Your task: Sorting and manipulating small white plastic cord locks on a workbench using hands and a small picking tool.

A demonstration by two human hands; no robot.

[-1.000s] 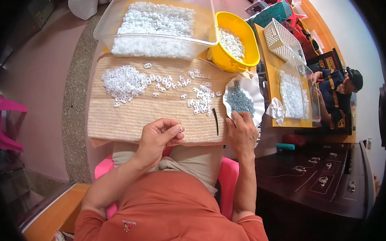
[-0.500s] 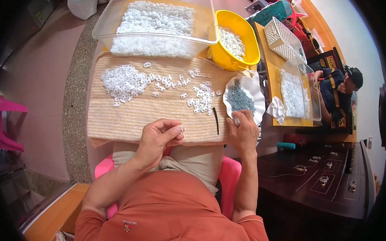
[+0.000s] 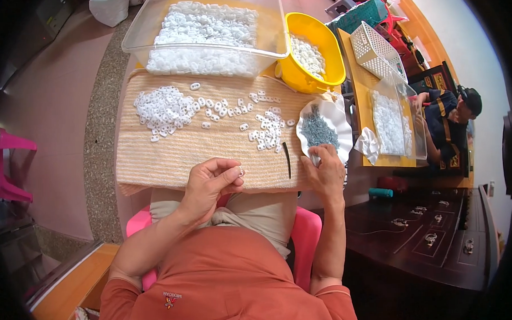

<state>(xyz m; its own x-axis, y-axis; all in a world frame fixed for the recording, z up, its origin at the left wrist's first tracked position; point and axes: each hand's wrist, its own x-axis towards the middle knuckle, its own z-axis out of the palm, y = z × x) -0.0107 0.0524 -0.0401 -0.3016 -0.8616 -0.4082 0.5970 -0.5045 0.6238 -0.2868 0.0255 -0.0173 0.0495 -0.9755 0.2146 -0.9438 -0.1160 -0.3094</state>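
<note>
My left hand (image 3: 214, 181) is closed in a pinch above the near edge of the cloth. Between thumb and forefinger shows the edge of a small white plastic piece (image 3: 241, 172), mostly covered by the fingers. My right hand (image 3: 326, 173) reaches over the near rim of a white scalloped dish (image 3: 345, 123). Its fingers are curled together at the near end of a heap of tiny grey-blue parts (image 3: 319, 129); whatever they hold is hidden. Left of this hand lies a thin black stick (image 3: 287, 160). Small white two-holed pieces lie in a large pile (image 3: 165, 109) and a smaller pile (image 3: 268, 130).
Behind the striped cloth (image 3: 154, 163) stand a clear bin (image 3: 207, 53) of white pieces and a yellow tub (image 3: 334, 58). To the right, another table holds a white basket (image 3: 376, 51), crumpled tissue (image 3: 367, 145) and a clear box (image 3: 390, 124). A person (image 3: 452, 119) sits beyond.
My right hand has shifted slightly right at the dish, its fingers drawn a little closer together. My left hand keeps its pinch in the same place.
</note>
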